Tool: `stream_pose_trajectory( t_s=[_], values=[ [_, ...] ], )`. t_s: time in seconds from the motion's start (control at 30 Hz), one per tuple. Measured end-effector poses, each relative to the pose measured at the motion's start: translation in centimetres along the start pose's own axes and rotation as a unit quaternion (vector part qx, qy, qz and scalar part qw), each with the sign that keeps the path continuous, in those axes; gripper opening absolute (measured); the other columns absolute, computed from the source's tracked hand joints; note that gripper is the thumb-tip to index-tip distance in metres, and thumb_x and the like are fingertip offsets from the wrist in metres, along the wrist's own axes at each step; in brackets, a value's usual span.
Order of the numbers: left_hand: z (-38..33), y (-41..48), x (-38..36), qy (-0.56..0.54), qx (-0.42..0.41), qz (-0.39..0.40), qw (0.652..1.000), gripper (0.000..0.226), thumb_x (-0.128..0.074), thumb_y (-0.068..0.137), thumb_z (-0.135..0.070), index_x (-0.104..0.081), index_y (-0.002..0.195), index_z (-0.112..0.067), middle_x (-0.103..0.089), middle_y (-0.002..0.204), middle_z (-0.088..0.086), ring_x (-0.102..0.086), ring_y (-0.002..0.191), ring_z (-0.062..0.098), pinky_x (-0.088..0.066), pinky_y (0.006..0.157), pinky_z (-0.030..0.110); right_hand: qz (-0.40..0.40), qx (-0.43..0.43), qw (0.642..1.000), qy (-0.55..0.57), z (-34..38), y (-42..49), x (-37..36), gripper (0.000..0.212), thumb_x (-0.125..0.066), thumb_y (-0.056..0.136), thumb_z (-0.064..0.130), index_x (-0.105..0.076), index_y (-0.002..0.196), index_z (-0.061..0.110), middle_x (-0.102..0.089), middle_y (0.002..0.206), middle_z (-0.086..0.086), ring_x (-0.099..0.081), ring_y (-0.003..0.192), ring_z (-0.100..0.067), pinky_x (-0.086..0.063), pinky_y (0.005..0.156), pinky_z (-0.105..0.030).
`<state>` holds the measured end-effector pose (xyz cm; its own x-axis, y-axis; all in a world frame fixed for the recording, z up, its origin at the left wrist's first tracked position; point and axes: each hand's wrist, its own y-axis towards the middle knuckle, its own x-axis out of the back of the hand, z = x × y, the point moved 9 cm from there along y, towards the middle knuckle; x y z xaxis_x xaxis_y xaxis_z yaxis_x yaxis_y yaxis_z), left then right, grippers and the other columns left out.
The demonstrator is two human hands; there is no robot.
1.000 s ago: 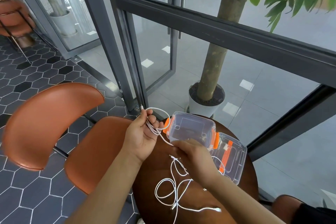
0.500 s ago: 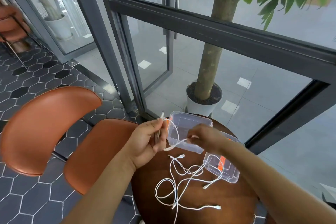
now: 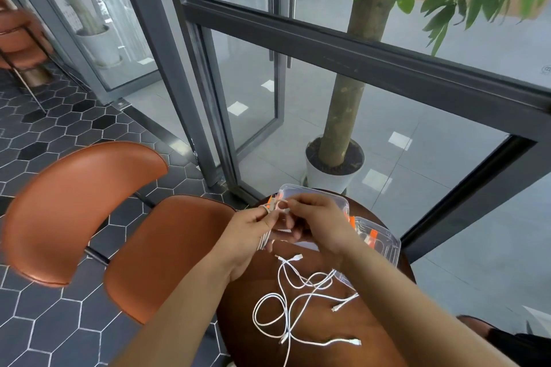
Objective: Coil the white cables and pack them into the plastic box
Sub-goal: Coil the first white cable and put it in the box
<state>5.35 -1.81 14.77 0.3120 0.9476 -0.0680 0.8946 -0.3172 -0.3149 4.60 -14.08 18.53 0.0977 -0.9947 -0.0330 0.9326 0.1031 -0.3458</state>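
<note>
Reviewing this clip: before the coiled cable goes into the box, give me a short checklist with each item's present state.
1. Coil held: left hand grips the coiled cable: ok.
2. Loose end secured: right hand works at the top of the coil; whether it is tucked: cannot tell.
3. Plastic box open, its lid lying beside it: ok.
4. Box interior free: hidden by the hands: cannot tell.
5. Remaining cables coiled: lying tangled on the table: not ok.
</note>
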Motion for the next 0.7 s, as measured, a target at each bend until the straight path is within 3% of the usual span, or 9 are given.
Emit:
stream_pose_trajectory(
  t_s=[0.07, 0.13, 0.2, 0.27, 0.33, 0.4, 0.47, 0.57, 0.7],
  values=[
    [0.5, 0.1, 0.0, -0.108, 0.010, -0.001, 0.994, 0.030, -0.050, 0.101, -0.021, -0.068, 0.101, 0.003, -0.066, 0.077, 0.014, -0.063, 0.067, 0.026, -0.041, 0.060, 0.034, -0.001, 0.027, 1.000, 0.001, -0.5, -1.0, -0.9, 0.022, -0.049, 0.103, 0.007, -0.070, 0.105, 0.003, -0.062, 0.060, -0.006, -0.053, 0.044, -0.014, -0.047, 0.049, -0.025],
    [0.7, 0.0, -0.5, -0.226, 0.045, 0.000, 0.973, 0.037, -0.049, 0.099, -0.024, -0.067, 0.109, 0.006, -0.067, 0.081, 0.016, -0.062, 0.064, 0.022, -0.049, 0.060, 0.032, -0.038, 0.053, 0.996, -0.052, -1.0, -1.7, -1.1, 0.022, -0.049, 0.102, 0.006, -0.069, 0.107, 0.013, -0.066, 0.061, -0.001, -0.056, 0.046, -0.010, -0.046, 0.046, -0.025],
    [0.5, -0.1, -1.2, -0.305, 0.061, 0.004, 0.950, 0.035, -0.043, 0.103, -0.022, -0.067, 0.102, 0.004, -0.071, 0.085, 0.017, -0.069, 0.067, 0.024, -0.055, 0.057, 0.031, -0.077, 0.078, 0.985, -0.133, -1.4, -2.3, -1.1, 0.012, -0.055, 0.099, 0.014, -0.063, 0.105, 0.021, -0.071, 0.070, 0.001, -0.063, 0.055, -0.010, -0.052, 0.054, -0.033],
    [0.3, -0.4, -1.9, -0.345, 0.070, 0.004, 0.936, 0.035, -0.040, 0.106, -0.021, -0.066, 0.097, 0.001, -0.074, 0.088, 0.017, -0.073, 0.072, 0.027, -0.058, 0.058, 0.034, -0.091, 0.110, 0.961, -0.235, -1.3, -2.8, -1.3, 0.006, -0.059, 0.098, 0.025, -0.058, 0.103, 0.027, -0.072, 0.080, 0.007, -0.068, 0.069, -0.008, -0.055, 0.066, -0.032],
    [0.2, -0.5, -2.5, -0.380, 0.079, 0.012, 0.921, 0.033, -0.044, 0.103, -0.022, -0.069, 0.092, -0.003, -0.075, 0.097, 0.016, -0.075, 0.084, 0.029, -0.061, 0.071, 0.040, -0.105, 0.128, 0.955, -0.248, -1.2, -3.2, -1.3, 0.004, -0.061, 0.097, 0.029, -0.060, 0.100, 0.030, -0.071, 0.081, 0.010, -0.068, 0.073, -0.006, -0.054, 0.068, -0.029],
    [-0.1, -0.5, -2.9, -0.418, 0.082, 0.010, 0.905, 0.030, -0.052, 0.094, -0.021, -0.073, 0.083, -0.003, -0.074, 0.101, 0.019, -0.072, 0.096, 0.034, -0.056, 0.092, 0.047, -0.136, 0.114, 0.970, -0.165, -1.6, -3.7, -0.6, 0.009, -0.065, 0.095, 0.027, -0.064, 0.088, 0.022, -0.071, 0.073, 0.003, -0.066, 0.062, -0.009, -0.053, 0.060, -0.031],
    [-0.2, -0.7, -2.9, -0.439, 0.075, -0.022, 0.895, 0.034, -0.053, 0.092, -0.020, -0.073, 0.071, -0.002, -0.071, 0.087, 0.019, -0.072, 0.090, 0.035, -0.049, 0.101, 0.050, -0.162, 0.083, 0.982, -0.044, -2.8, -4.0, 0.2, 0.015, -0.068, 0.094, 0.020, -0.066, 0.083, 0.009, -0.068, 0.065, -0.009, -0.061, 0.055, -0.016, -0.050, 0.052, -0.029],
    [-0.5, -0.8, -3.3, -0.428, 0.053, -0.028, 0.902, 0.028, -0.058, 0.090, -0.023, -0.059, 0.068, -0.006, -0.056, 0.071, 0.010, -0.061, 0.077, 0.025, -0.050, 0.089, 0.039, -0.152, 0.025, 0.978, 0.143, -4.9, -4.4, -0.2, 0.016, -0.065, 0.095, 0.011, -0.065, 0.089, -0.004, -0.064, 0.068, -0.015, -0.060, 0.059, -0.022, -0.052, 0.054, -0.029],
    [-0.9, -0.8, -3.3, -0.431, 0.008, -0.047, 0.901, 0.028, -0.056, 0.089, -0.023, -0.050, 0.065, -0.010, -0.042, 0.065, 0.005, -0.050, 0.065, 0.019, -0.043, 0.074, 0.032, -0.083, -0.087, 0.917, 0.382, -7.2, -4.2, -2.6, 0.008, -0.059, 0.096, 0.008, -0.062, 0.095, 0.000, -0.058, 0.069, -0.010, -0.053, 0.058, -0.016, -0.048, 0.055, -0.028]
  ],
)
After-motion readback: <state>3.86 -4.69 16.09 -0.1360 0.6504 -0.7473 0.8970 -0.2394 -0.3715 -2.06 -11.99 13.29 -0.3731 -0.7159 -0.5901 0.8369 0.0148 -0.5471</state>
